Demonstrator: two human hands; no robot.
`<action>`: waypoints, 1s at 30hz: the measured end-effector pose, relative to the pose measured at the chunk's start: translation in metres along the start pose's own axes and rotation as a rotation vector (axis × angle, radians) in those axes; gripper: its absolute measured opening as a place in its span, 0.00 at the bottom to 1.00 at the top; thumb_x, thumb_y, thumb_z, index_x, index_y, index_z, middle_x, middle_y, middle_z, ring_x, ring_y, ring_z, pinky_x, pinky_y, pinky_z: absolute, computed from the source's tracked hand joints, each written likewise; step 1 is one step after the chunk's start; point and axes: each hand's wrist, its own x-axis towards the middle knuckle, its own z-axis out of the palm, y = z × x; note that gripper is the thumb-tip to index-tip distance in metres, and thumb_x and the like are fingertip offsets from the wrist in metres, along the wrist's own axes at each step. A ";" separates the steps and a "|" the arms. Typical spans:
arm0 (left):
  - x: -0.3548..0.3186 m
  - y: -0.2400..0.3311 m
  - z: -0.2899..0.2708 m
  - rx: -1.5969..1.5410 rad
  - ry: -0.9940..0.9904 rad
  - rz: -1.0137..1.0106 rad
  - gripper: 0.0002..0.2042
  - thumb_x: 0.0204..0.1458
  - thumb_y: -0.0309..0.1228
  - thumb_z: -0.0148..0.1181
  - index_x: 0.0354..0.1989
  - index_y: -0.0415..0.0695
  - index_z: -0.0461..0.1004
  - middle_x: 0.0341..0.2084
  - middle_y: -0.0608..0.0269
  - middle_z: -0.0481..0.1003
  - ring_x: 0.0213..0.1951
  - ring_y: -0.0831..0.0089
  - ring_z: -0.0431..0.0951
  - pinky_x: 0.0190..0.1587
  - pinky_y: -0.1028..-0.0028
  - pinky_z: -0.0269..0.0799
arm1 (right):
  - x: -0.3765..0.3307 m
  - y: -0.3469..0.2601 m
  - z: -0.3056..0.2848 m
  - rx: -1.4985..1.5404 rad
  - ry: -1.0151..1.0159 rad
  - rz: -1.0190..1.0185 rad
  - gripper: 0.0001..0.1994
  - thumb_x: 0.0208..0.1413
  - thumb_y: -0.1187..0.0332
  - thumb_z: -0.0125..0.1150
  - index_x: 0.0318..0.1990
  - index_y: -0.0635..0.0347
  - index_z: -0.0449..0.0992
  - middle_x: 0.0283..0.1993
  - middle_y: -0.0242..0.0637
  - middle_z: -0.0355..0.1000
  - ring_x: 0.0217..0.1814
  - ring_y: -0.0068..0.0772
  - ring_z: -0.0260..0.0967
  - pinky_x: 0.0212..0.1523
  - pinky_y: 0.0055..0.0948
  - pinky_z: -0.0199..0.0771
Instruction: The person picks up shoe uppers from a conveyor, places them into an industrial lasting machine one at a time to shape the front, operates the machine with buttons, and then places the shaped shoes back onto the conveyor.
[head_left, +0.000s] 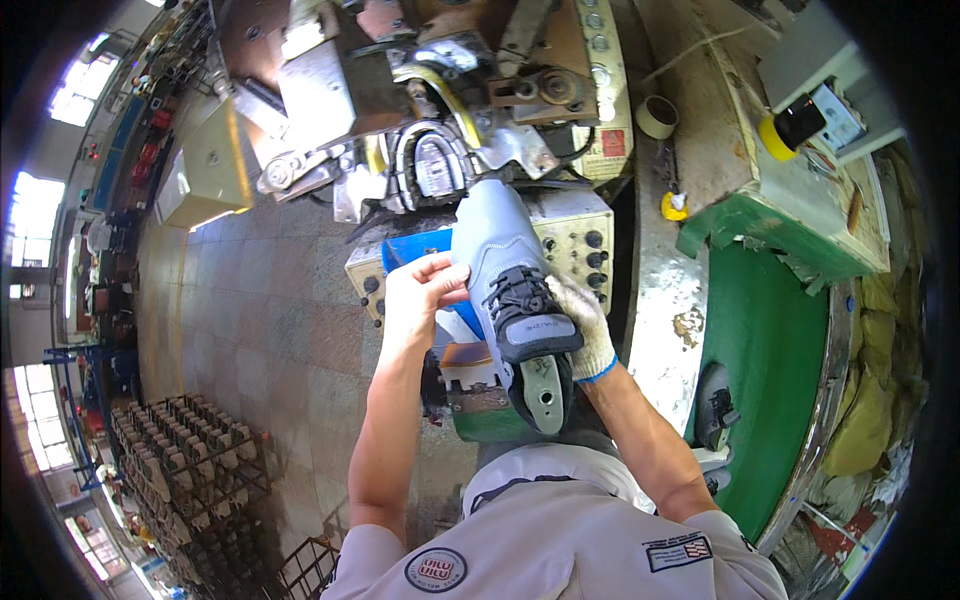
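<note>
A light grey shoe upper (497,235) with black laces and a black padded collar sits on a grey shoe last (545,390). Its toe points away from me, toward the curved metal jaws (437,165) of a machine; from here I cannot tell whether they touch. My bare left hand (428,290) pinches at the left side of the upper, thumb and forefinger close together. On the opposite side my right hand (585,328), in a white knit glove with a blue cuff, wraps around the shoe near the collar; part of its fingers is hidden behind it.
Control panels with black knobs (594,258) flank the shoe under the jaws. To the right run a metal ledge (665,340) and a green conveyor belt (765,370) carrying another dark shoe (714,405). A tape roll (657,117) lies far right. Loaded racks (190,450) stand lower left.
</note>
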 end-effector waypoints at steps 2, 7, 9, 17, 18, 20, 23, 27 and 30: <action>0.007 0.002 -0.016 -0.069 0.067 0.104 0.17 0.50 0.22 0.67 0.49 0.31 0.76 0.42 0.55 0.80 0.37 0.70 0.83 0.42 0.72 0.83 | 0.013 -0.005 0.026 -0.066 -0.013 -0.028 0.24 0.64 0.63 0.58 0.63 0.69 0.68 0.52 0.36 0.75 0.49 0.22 0.73 0.52 0.24 0.74; 0.024 0.010 -0.030 -0.248 0.252 0.228 0.22 0.50 0.16 0.60 0.56 0.26 0.70 0.52 0.43 0.75 0.47 0.59 0.81 0.50 0.66 0.81 | 0.064 0.008 0.058 -0.052 -0.010 -0.120 0.23 0.64 0.65 0.60 0.62 0.68 0.70 0.50 0.32 0.74 0.46 0.19 0.71 0.49 0.21 0.72; 0.035 0.010 -0.034 -0.310 0.247 0.290 0.22 0.51 0.17 0.60 0.56 0.25 0.69 0.52 0.42 0.75 0.48 0.59 0.81 0.52 0.66 0.79 | 0.084 0.015 0.064 0.063 -0.013 -0.107 0.21 0.63 0.67 0.61 0.61 0.68 0.71 0.48 0.31 0.74 0.45 0.19 0.70 0.48 0.21 0.71; 0.053 -0.020 -0.024 -0.373 0.154 0.044 0.20 0.65 0.44 0.51 0.54 0.39 0.75 0.42 0.62 0.79 0.43 0.74 0.79 0.47 0.72 0.74 | 0.131 0.049 0.065 0.056 0.088 -0.200 0.18 0.62 0.64 0.64 0.53 0.69 0.77 0.44 0.36 0.78 0.43 0.24 0.73 0.46 0.25 0.74; 0.053 -0.023 -0.024 -0.438 0.147 -0.060 0.22 0.66 0.48 0.49 0.53 0.42 0.75 0.42 0.59 0.80 0.44 0.69 0.80 0.49 0.67 0.76 | 0.128 0.047 0.069 0.119 0.087 -0.156 0.17 0.62 0.64 0.64 0.52 0.69 0.78 0.44 0.36 0.78 0.42 0.24 0.73 0.46 0.25 0.74; 0.054 -0.019 -0.023 -0.468 0.076 -0.080 0.24 0.66 0.51 0.47 0.54 0.42 0.74 0.43 0.59 0.80 0.43 0.69 0.80 0.49 0.68 0.76 | 0.132 0.050 0.068 0.147 0.101 -0.160 0.17 0.62 0.64 0.64 0.52 0.69 0.78 0.44 0.36 0.78 0.42 0.24 0.73 0.45 0.25 0.74; 0.056 -0.019 -0.019 -0.476 0.046 -0.047 0.26 0.68 0.51 0.44 0.52 0.39 0.75 0.41 0.60 0.80 0.41 0.73 0.80 0.48 0.72 0.75 | 0.132 0.048 0.067 0.133 0.111 -0.168 0.17 0.62 0.65 0.64 0.52 0.69 0.78 0.43 0.35 0.78 0.41 0.24 0.73 0.45 0.24 0.74; 0.057 -0.019 -0.015 -0.476 0.055 -0.031 0.26 0.67 0.52 0.45 0.47 0.37 0.77 0.37 0.61 0.80 0.36 0.73 0.80 0.45 0.72 0.75 | 0.132 0.047 0.063 0.113 0.099 -0.146 0.15 0.63 0.65 0.64 0.50 0.69 0.80 0.42 0.34 0.78 0.41 0.21 0.73 0.44 0.23 0.73; 0.063 -0.032 -0.018 -0.399 0.051 0.050 0.26 0.68 0.51 0.45 0.47 0.37 0.77 0.37 0.61 0.80 0.36 0.73 0.80 0.44 0.72 0.75 | 0.132 0.052 0.058 0.111 0.131 -0.114 0.14 0.64 0.64 0.63 0.46 0.68 0.81 0.42 0.32 0.78 0.42 0.19 0.72 0.45 0.22 0.73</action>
